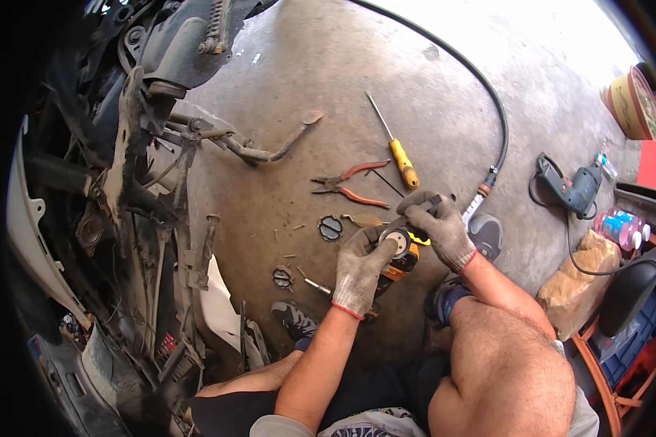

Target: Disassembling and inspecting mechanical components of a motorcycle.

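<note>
My left hand (361,266), in a grey work glove with a red cuff, is closed on one end of a dark curved piece (397,223). My right hand (441,231), gloved the same way, pinches the other end; the piece's kind is unclear. Just below and between the hands is a yellow-and-black power tool (401,269) with a pale round disc face (399,242), partly covered by the left glove. Beyond the hands lie red-handled pliers (351,183) and a yellow-handled screwdriver (403,162). Left of the left hand are two dark round parts (331,229) and a metal rod-like tool (314,284).
A motorcycle frame (127,138) with a side stand (270,154) fills the left. A black hose (481,76) curves across the floor. To the right are a corded drill (572,188), pink bottles (619,228), a stone block (579,280) and a round tub (632,105). Small screws (290,256) lie nearby.
</note>
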`<state>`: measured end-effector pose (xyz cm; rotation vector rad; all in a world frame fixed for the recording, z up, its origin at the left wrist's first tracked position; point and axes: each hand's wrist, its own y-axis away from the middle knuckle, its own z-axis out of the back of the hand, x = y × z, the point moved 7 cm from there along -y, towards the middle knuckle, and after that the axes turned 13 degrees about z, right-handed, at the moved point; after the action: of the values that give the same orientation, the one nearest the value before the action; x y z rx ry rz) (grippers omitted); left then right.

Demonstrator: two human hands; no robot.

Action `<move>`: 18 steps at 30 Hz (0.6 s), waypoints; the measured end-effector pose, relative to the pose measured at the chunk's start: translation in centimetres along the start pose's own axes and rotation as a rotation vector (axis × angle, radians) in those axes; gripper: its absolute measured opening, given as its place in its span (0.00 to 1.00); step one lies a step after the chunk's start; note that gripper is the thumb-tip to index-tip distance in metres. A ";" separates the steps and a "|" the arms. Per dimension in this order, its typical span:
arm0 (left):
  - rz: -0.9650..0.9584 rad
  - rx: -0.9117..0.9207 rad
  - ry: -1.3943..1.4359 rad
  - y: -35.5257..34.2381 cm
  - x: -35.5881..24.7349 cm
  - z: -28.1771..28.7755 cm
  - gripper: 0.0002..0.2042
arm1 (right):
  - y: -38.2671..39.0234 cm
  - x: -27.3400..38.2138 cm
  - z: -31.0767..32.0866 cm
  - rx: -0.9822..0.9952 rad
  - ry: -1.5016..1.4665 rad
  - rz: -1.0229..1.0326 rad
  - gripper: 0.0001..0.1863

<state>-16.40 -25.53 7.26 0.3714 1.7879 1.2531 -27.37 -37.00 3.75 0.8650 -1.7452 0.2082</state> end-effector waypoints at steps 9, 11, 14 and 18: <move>-0.013 -0.034 -0.043 -0.2 0.1 0.3 0.17 | 0.2 0.2 0.1 -0.054 -0.039 -0.043 0.10; -0.008 -0.023 -0.054 -0.1 0.1 0.2 0.17 | 0.3 0.2 0.0 -0.054 -0.089 -0.046 0.10; -0.008 -0.028 -0.016 0.2 -0.2 0.0 0.16 | 0.0 -0.1 -0.3 -0.024 -0.037 0.020 0.10; -0.013 -0.020 -0.049 -0.1 0.0 0.0 0.15 | 0.2 -0.1 0.3 -0.047 -0.100 -0.040 0.10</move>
<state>-16.39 -25.55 7.21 0.3751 1.7322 1.2418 -27.68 -36.95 3.61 0.8885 -1.8167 0.0977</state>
